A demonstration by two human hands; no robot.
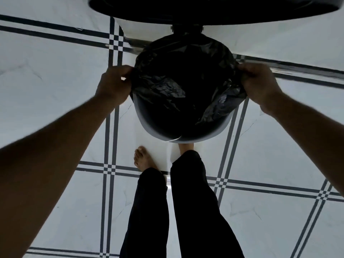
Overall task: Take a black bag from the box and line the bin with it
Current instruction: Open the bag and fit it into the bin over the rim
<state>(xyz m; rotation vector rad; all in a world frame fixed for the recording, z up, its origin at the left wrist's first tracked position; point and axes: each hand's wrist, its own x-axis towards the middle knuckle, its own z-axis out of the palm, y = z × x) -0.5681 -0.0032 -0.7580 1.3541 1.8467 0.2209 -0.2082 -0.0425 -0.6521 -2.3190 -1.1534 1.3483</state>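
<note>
Below me on the white tiled floor [55,112] stands the bin [152,127], its pale rim showing along the near edge, with the black bag [178,75] spread over its mouth and sagging down inside. I see my left hand [113,84] pinching the bag's crumpled edge at the bin's left side, fingers closed on the plastic. My right hand [257,84] does the same on the opposite side, clenched around a bunched fold of the bag just beyond the rim. On the far side the plastic already lies draped over the rim; along the near side the bare rim shows uncovered. A dark round lid [214,10] hangs tilted above the far side of the bin. My 2 legs in dark trousers [186,211] stand close to the bin, with 1 bare foot [142,159] on the tile just beside it
</note>
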